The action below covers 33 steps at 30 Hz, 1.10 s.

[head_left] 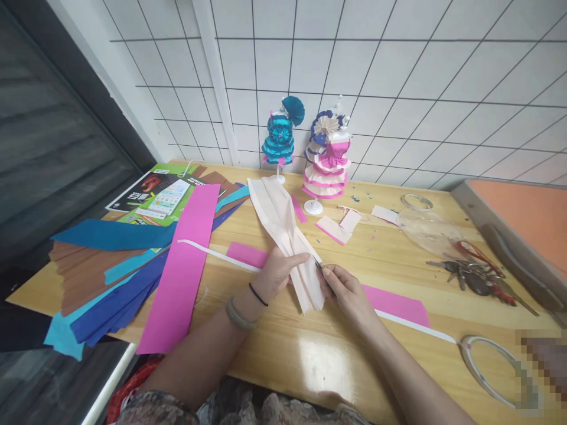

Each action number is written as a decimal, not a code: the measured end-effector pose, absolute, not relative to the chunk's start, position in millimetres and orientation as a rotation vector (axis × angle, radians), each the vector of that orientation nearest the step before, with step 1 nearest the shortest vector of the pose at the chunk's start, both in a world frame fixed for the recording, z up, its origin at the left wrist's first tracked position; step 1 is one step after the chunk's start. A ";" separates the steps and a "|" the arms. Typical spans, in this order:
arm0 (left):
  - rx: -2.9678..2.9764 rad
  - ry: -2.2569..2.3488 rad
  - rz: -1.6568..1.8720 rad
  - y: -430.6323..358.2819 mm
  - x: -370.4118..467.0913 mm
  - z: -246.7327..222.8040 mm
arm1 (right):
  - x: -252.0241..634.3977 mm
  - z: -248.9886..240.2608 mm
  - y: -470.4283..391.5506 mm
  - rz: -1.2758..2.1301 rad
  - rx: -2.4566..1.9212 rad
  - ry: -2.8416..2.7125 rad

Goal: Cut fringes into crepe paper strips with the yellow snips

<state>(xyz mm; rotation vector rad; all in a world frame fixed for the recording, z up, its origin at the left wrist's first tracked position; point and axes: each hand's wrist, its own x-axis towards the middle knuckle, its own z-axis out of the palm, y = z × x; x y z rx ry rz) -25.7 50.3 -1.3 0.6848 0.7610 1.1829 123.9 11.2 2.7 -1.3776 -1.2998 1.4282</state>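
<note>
A long cream strip of crepe paper (275,212) runs over the table toward me, folded lengthwise and creased. My left hand (278,273) is closed on its near part, thumb lying across the top. At the paper's right edge my right hand (348,289) grips small scissors (319,267); their dark blades touch the paper, and my fingers hide the handles. Beneath both hands lies a pink crepe strip (396,304) with a narrow white tape (217,254) along it, which leads to a tape roll (468,357) at the right.
Teal, brown, blue and pink (186,260) paper strips spread at the left over magazines (150,192). Small dress forms in teal (280,139), pink (332,168) and blue (316,141) paper stand by the tiled wall. Keys (478,280), a clear tape roll (416,202) and paper scraps (334,230) lie right.
</note>
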 end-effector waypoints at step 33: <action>0.658 0.798 1.234 51.5 -28.1 4.2 | 122.5 1.3 8.5 1.442 -1.369 -1.329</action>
